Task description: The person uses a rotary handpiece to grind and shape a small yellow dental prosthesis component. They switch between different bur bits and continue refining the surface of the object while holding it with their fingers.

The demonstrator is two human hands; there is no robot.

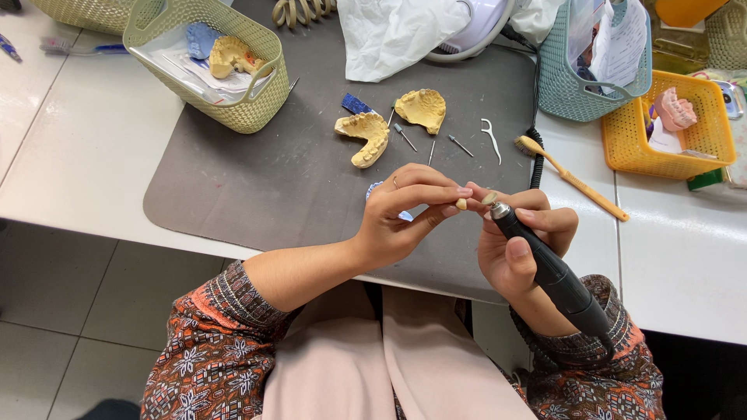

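My left hand (405, 211) pinches a tiny cream tooth-shaped piece (461, 204) between thumb and fingertips, above the front edge of the grey mat (257, 179). My right hand (520, 247) grips a black rotary handpiece (554, 272) like a pen. Its small wheel-shaped tip (489, 199) sits right beside the tooth piece, touching or nearly touching it. The handpiece's cord runs down past my right wrist. Two yellow plaster jaw casts (364, 134) (422, 107) lie on the mat behind my hands.
Several loose burs (405, 138) and a white floss pick (491, 138) lie near the casts. A green basket (204, 58) holds another cast at back left. A teal basket (591, 66), a yellow basket (669, 124) with a pink denture model, and a wooden brush (572, 177) stand on the right.
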